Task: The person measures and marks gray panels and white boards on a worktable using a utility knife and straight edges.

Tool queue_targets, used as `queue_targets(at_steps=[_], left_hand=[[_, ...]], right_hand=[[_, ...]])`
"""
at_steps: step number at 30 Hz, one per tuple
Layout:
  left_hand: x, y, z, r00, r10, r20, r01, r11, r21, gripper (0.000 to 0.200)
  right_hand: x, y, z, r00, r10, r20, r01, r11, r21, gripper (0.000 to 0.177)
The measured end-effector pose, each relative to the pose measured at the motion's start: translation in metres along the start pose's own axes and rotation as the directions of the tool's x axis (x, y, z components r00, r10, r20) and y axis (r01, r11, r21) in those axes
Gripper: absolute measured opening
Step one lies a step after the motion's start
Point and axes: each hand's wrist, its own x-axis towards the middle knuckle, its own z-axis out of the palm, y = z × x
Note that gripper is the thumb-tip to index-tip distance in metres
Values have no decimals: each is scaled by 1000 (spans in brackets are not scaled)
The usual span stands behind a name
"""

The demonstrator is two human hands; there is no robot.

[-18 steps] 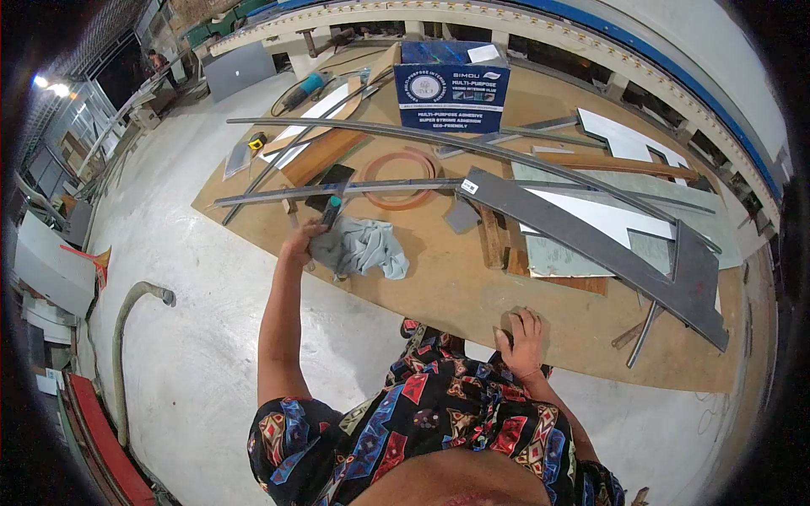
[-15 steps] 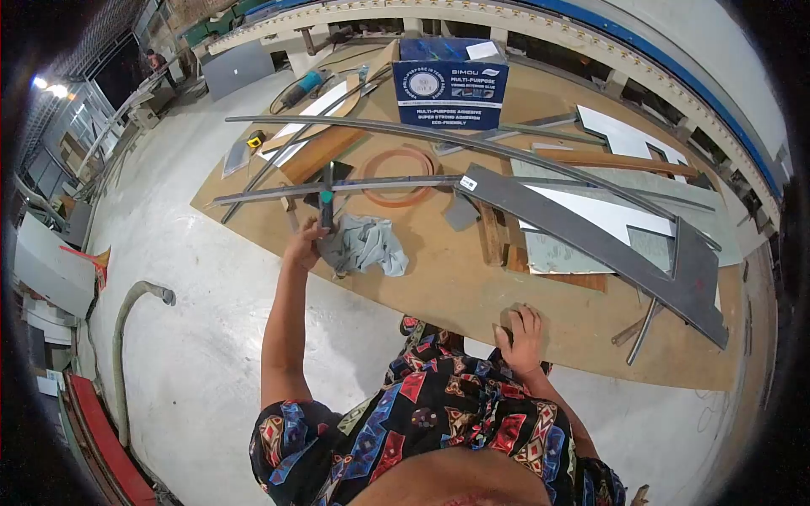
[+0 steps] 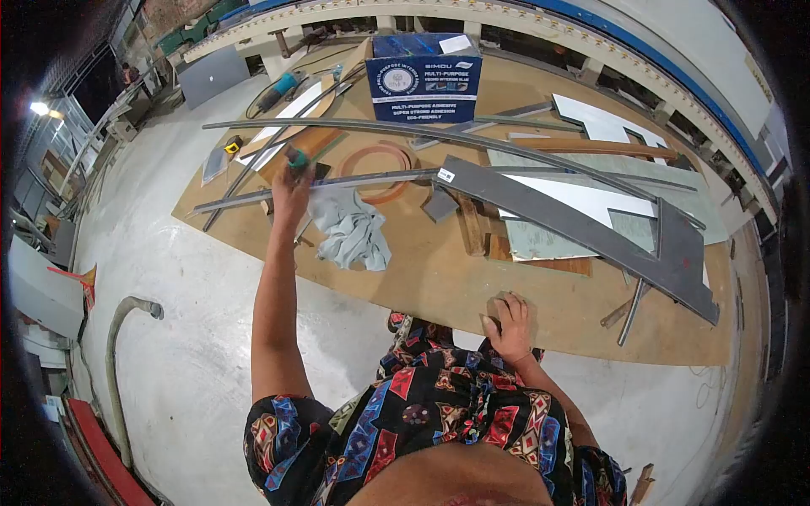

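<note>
My left hand [image 3: 291, 198] is closed around a dark tool with a green band [image 3: 297, 158], raised above the table; its kind I cannot make out. Just right of that wrist a crumpled grey cloth [image 3: 353, 232] lies near the table's front edge. A long dark metal strip [image 3: 363, 179] runs across the table behind the hand. My right hand [image 3: 510, 327] rests with fingers spread on the front edge of the brown tabletop [image 3: 422, 291] and holds nothing. To its right lies a big dark grey cut panel [image 3: 565, 223], with a metal rod [image 3: 631, 312] partly under it.
A blue adhesive box [image 3: 426, 80] stands at the back. Around it lie a coil of brown edging [image 3: 371, 160], white cut panels [image 3: 595, 122], a yellow tape measure [image 3: 233, 145] and a teal power tool [image 3: 280, 88]. A grey hose [image 3: 118, 337] rises from the floor at left.
My left hand has gone up and away from me with the dark tool, off from beside the cloth. The view has shifted slightly; my right hand stays on the table edge.
</note>
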Motion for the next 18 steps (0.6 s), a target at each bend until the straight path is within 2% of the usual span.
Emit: queue_targets(at_steps=[1,2,5,6,9,11,12,13,14,17,18], left_hand=[[7,4,3,998,49,-46,-51,997,-61,22],[14,9,4,982,173,-76,-171,985,30,22],[17,41,15,986,74,-150,-91,990,-110,19],[15,45,19,983,98,-152,-124,978,-169,20],[-5,54,43,995,-92,27,96,959,-266,24],[-40,86,77,968,-206,145,243,913,-327,28],[-53,89,91,929,-287,235,349,891,-291,29],[-65,90,105,873,-366,324,451,858,-245,30],[-80,90,123,835,-410,368,518,810,-275,32],[-117,100,168,715,-454,532,646,719,-255,37],[-126,102,180,715,-430,552,640,721,-266,37]], right_hand=[[-1,1,1,1000,-2,0,2,1000,-2,40],[-1,2,2,1000,-4,0,4,1000,-3,40],[-1,3,4,1000,-6,-5,5,1000,-9,40],[-1,2,4,1000,3,0,-3,1000,-3,40],[0,2,1,998,58,36,-60,997,38,41],[4,6,-3,989,114,97,-124,988,95,43],[11,5,-7,968,209,141,-240,933,270,46],[23,1,-12,935,294,199,-353,832,428,49],[34,-2,-18,892,365,268,-452,693,562,52],[63,-25,-36,976,215,21,-191,814,548,62],[71,-32,-41,978,206,-14,-173,851,496,64]])
